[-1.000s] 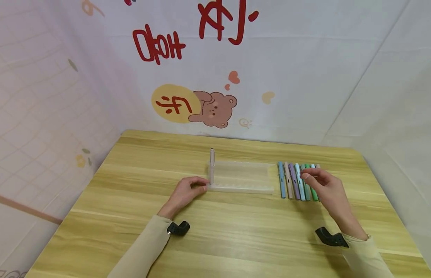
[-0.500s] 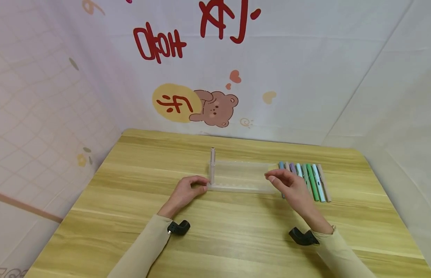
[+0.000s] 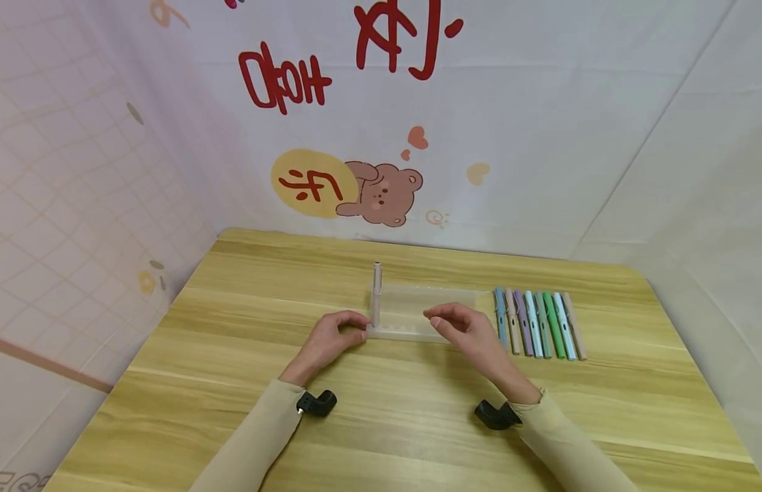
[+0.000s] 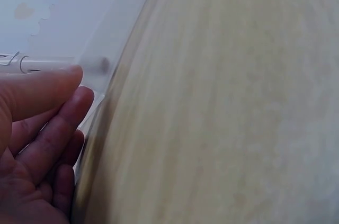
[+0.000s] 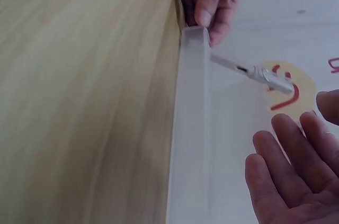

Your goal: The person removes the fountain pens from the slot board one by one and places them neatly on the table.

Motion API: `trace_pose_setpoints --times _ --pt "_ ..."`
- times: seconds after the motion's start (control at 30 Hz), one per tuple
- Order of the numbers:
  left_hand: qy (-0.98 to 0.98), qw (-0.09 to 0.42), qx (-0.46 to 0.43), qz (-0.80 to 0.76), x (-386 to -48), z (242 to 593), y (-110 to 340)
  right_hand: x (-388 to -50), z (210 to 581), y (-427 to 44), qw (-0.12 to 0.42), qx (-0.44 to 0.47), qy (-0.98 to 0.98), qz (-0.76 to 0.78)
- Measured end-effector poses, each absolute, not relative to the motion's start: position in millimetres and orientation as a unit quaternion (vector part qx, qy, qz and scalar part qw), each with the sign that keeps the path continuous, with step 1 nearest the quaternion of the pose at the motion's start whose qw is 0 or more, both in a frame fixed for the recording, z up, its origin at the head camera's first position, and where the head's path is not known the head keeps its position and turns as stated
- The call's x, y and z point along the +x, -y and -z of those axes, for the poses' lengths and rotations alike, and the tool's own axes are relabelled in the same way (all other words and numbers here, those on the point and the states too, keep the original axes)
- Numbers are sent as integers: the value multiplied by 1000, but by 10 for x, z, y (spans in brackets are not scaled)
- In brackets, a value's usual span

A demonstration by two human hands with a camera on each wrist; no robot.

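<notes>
A clear plastic pen rack [image 3: 389,334] lies mid-table with a raised back panel. One pale pink pen [image 3: 376,294] stands upright at its left end. My left hand [image 3: 331,342] grips the rack's left corner; in the left wrist view the thumb [image 4: 47,89] lies close to the base of the pen. Above the rack's right half hovers my right hand [image 3: 473,338], fingers loosely bent. The right wrist view shows its fingers [image 5: 286,166] spread from the thumb, no object visible between them. Several capped pens [image 3: 538,324] in blue, pink, purple, green and taupe lie side by side to the right.
The wooden table [image 3: 381,424] ends at a white printed cloth backdrop [image 3: 528,123] behind and at both sides. Each wrist carries a black camera mount, the left one [image 3: 317,403] and the right one [image 3: 496,415].
My right hand has moved left from over the row of pens to above the rack, uncovering the pens. The left hand and the upright pen have stayed in place.
</notes>
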State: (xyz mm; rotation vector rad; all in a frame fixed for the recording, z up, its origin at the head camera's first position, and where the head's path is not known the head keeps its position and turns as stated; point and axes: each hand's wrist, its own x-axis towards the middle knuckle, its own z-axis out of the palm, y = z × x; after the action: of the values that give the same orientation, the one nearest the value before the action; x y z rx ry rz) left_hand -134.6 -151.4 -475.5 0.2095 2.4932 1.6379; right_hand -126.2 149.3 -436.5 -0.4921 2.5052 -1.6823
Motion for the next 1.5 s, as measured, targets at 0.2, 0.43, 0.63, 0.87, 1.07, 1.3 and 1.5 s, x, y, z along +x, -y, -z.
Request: trace_pose_setpoints --times 0.2,0.43,0.63,0.87,1.07,1.3,1.5 --pt "-833 71 73 -544 -1347 4765 1511 -1320 4412 -1236 75 -163 -812 556" --pt "-829 68 74 -550 -1347 4776 1506 -1370 4456 -988 87 -174 -803 564" --pt "-831 64 78 -547 -1347 4762 1501 -1441 4494 -843 73 -183 -812 549" --pt "-834 64 69 -543 -1349 4756 1497 -1518 4535 -738 75 -176 -819 541" --pt "-836 70 70 -540 -1344 4742 1501 -1573 4551 -670 75 -176 -824 533" --pt "-834 72 74 -542 -1336 4743 1512 -1639 4527 -581 88 -187 -827 523" --pt "-834 71 75 -543 -1343 4761 1509 -1712 4555 -534 88 -177 -839 507"
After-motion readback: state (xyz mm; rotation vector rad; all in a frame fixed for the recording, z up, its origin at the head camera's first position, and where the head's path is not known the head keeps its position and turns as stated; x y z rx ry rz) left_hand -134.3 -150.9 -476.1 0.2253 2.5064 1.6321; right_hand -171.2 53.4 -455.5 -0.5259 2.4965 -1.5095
